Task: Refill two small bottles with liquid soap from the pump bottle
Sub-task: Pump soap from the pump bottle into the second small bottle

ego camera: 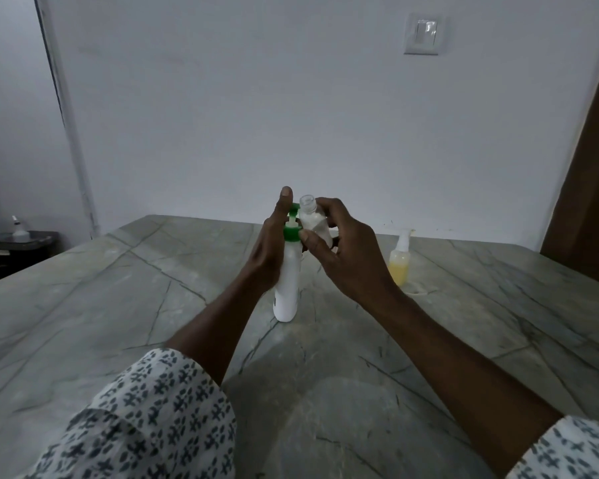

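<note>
Right grip [336,243] holds small bottle [312,220]; left grip [269,252] partly hides pump bottle [287,288]

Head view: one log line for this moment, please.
left hand straight-fingered against pump bottle | right hand holds uncapped small bottle at green nozzle | yellow-filled spray bottle standing aside

No legible text, brand, number or sign anywhere. White pump bottle [286,288] showed only a plain side. Small clear bottle [313,223] carried nothing readable. Yellow-filled bottle [399,264] and wall switch [424,32] were too small and dim to make out any marking.
</note>
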Tool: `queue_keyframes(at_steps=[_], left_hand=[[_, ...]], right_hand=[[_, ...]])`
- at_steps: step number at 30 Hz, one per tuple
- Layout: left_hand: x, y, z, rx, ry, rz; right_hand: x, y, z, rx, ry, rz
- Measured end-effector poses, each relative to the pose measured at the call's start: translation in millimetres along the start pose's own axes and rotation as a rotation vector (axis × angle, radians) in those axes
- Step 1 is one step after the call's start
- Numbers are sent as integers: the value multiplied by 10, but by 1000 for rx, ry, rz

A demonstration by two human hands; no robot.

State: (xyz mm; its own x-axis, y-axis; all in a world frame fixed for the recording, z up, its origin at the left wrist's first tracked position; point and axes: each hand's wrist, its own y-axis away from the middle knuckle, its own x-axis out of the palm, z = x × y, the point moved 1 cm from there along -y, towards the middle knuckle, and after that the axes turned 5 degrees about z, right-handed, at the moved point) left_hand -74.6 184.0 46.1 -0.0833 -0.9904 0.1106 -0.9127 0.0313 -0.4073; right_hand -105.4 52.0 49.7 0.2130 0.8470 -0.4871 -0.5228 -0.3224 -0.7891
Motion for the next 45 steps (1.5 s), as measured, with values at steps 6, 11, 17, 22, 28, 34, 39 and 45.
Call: queue_keyframes(at_steps=[6,11,17,22,28,34,39,45], left_hand=[[-27,-25,53,-3,23,-11],[-56,-74,100,-23,38,-7],[-45,-64,91,-32,33,-11],[-27,-41,52,-7,34,-9],[-39,6,-29,-21,-125,34],[-132,-32,-62,-44,-279,88],[-15,-6,-60,-32,-347,117],[53,-4,-36,-66,-462,178]], right_hand=[[81,118,-61,-90,295,95],[83,154,-65,-124,380,111],[128,139,-61,-92,287,96],[121,131,-40,-48,172,76],[-114,71,-103,115,30,-160],[-141,221,-399,218,248,66],[-153,251,-473,291,271,108],[-175,252,-460,282,270,97]])
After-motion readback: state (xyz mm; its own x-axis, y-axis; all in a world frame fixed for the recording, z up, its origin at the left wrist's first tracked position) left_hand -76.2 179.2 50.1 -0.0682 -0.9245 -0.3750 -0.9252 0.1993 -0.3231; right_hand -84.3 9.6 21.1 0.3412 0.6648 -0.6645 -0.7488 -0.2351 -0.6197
